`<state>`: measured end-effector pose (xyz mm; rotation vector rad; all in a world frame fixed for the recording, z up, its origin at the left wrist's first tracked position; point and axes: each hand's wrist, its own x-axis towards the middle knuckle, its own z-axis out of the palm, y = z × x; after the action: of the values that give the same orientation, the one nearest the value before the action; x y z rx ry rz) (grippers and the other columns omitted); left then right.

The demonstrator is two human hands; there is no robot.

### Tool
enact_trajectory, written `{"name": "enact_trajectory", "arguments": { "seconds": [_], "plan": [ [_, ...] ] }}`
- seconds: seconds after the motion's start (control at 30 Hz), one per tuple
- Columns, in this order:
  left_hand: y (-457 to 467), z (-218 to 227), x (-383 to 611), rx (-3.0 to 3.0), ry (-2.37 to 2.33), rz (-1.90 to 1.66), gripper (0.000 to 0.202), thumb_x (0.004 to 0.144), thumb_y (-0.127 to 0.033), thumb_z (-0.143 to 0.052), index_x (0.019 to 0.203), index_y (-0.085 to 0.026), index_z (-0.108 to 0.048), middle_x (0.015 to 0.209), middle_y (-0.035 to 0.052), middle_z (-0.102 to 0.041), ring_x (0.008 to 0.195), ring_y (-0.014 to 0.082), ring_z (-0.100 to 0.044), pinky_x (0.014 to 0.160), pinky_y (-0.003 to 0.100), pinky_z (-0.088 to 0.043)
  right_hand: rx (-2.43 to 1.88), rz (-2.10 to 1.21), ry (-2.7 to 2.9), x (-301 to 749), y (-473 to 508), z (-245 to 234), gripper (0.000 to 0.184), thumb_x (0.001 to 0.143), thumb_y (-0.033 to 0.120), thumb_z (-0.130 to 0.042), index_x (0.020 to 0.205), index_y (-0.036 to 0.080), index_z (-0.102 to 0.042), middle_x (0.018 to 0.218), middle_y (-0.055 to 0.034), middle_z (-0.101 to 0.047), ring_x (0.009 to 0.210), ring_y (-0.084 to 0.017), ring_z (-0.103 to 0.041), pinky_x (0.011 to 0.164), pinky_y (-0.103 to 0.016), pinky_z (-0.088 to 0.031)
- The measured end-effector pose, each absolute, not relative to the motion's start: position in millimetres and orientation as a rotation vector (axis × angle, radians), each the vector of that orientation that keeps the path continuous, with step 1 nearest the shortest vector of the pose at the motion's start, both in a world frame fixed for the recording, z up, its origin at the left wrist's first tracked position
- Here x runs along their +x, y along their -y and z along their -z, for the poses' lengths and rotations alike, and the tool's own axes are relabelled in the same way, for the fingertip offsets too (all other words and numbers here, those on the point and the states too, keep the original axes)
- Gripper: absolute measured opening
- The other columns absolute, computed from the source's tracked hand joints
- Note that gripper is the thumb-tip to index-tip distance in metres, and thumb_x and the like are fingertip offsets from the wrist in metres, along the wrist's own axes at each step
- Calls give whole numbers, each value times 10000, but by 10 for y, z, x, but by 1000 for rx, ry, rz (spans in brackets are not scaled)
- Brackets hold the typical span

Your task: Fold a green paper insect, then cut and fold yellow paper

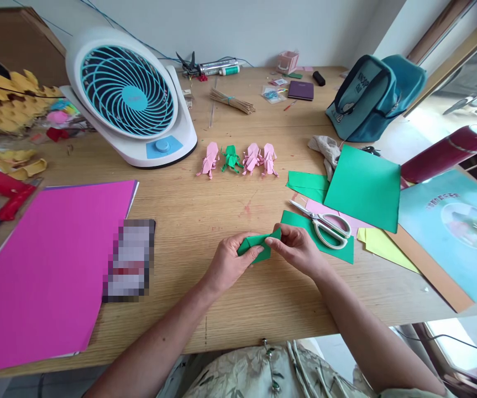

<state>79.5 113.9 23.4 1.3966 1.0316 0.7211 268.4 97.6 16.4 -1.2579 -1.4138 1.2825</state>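
Grip closed at both ends of the workpiece: the left hand (230, 261) pinched the folded green paper (256, 241) at its left side, thumb on the near face, while the right hand (299, 250) clasped its right end between thumb and fingers. The workpiece was raised above the near part of the table (188, 221), in front of the person's torso.

The step in hand appeared to be folding or creasing. The next move seemed to call for a steady left pinch, edges kept in line, and firm thumb pressure from the right hand along the fold.

The workpiece was small, matte and apparently layered, with straight edges, a visible fold line near the left thumb and a corner rising at the right. Its far side was hidden by the fingers. Scissors (334, 231) lay just right of the right hand, on cut green paper (346, 252).
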Motion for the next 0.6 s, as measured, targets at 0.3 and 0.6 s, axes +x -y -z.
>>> {"name": "enact_trajectory", "arguments": {
  "seconds": [0.3,0.6],
  "plan": [
    [-1155,-250,780,1464,-981,-686,247,832,-327,-626,979,-151,-718,824,15,-629,693,115,-570,500,166,-509,-1189,-1370,1395,2671,-975,-251,512,804,610,-675,625,204,-421,588,63,-322,570,-95,-276,528,-259,-223],
    [-1169,-210,787,1366,-968,-696,278,815,-390,-647,915,-138,-707,723,-13,-567,616,95,-514,516,186,-490,-1338,-1229,1446,2657,-946,-114,460,832,549,-667,629,200,-447,596,50,-359,561,-95,-298,510,-265,-213]
  ]
}}
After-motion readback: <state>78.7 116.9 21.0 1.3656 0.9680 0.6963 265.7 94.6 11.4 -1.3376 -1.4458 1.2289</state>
